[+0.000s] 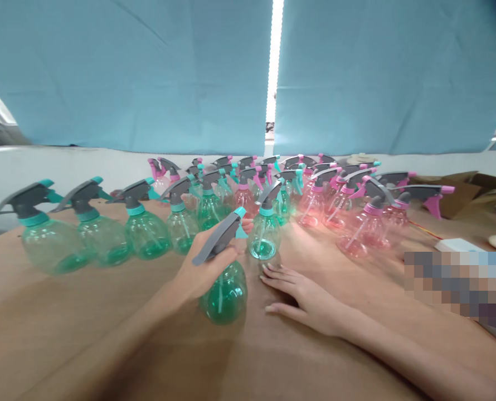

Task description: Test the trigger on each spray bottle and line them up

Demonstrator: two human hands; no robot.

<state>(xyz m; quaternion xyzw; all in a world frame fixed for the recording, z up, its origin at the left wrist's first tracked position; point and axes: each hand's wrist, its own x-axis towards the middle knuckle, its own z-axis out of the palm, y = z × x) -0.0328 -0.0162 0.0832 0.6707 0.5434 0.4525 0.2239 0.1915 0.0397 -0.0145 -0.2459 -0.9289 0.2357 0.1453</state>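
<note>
My left hand [208,262] is wrapped round the neck of a green spray bottle [224,298], just under its grey and turquoise trigger head. The bottle is tilted slightly, and I cannot tell whether its base touches the table. Flat on the table lies my right hand [300,295], fingers stretched out and holding nothing. Just beyond its fingertips another green spray bottle [264,239] stands upright, a little liquid and a dip tube showing through its clear wall.
Green spray bottles [147,231] line the left of the brown table [156,345]. Pink spray bottles [363,231] stand to the right, with several mixed ones behind. At the far right are a cardboard box [461,192], a white block [459,245] and a thin wire.
</note>
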